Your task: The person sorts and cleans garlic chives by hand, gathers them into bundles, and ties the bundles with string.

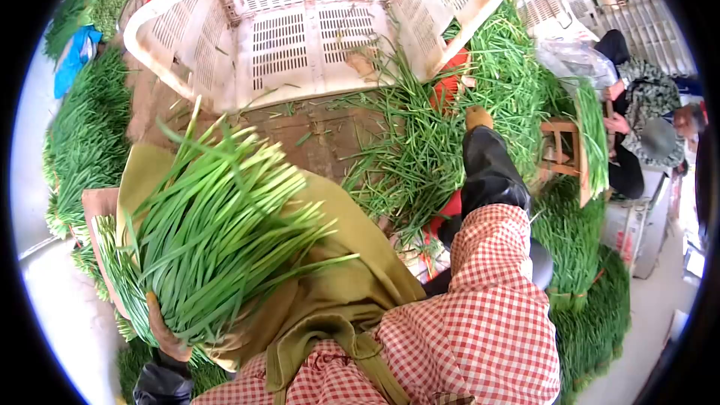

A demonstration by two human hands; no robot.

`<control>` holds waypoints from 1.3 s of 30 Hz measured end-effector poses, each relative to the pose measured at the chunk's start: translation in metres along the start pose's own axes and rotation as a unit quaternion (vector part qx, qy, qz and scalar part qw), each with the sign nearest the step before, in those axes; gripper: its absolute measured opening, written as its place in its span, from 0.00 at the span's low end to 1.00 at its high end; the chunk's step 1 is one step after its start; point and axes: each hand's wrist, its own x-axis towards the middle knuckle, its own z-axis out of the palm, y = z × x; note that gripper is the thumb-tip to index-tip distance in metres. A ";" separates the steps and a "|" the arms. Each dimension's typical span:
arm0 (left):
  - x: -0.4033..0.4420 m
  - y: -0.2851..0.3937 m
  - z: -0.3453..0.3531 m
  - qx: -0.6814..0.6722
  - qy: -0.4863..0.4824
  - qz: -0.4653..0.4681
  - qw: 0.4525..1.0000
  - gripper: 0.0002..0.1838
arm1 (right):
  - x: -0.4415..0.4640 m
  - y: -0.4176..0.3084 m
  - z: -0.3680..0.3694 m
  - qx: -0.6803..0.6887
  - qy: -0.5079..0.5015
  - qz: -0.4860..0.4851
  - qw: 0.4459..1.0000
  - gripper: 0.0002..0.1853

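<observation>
A large bunch of long green stalks (217, 232) with pale cut ends lies across the olive apron (352, 247) on my lap. Around the lower left side of the bunch curls my left hand (166, 330), partly hidden by the leaves. My right arm, in a red checked sleeve and dark cuff, reaches forward to the right. At its end, my right hand (478, 117) is at the edge of the loose green stalks (420, 142), beside a red cloth (450, 79); its fingers are too small to make out.
A white slatted crate (247, 94) stands ahead. Stacked green bundles (90, 127) line the left side, with more bundles (592, 315) at the lower right. A person (652, 120) sits at the right, holding stalks (592, 142) near a wooden stool (562, 150).
</observation>
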 end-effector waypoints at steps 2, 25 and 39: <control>0.001 0.043 0.002 -0.024 0.027 -0.077 0.996 0.55 | 0.029 0.018 0.035 0.116 0.060 -0.028 0.991 0.16; -0.002 0.099 0.024 -0.009 0.125 -0.194 0.973 0.48 | 0.047 -0.058 0.033 0.612 -0.324 0.078 0.717 0.22; -0.014 0.054 0.035 0.102 0.174 -0.153 0.967 0.49 | 0.053 0.026 0.057 0.477 0.056 0.135 0.867 0.31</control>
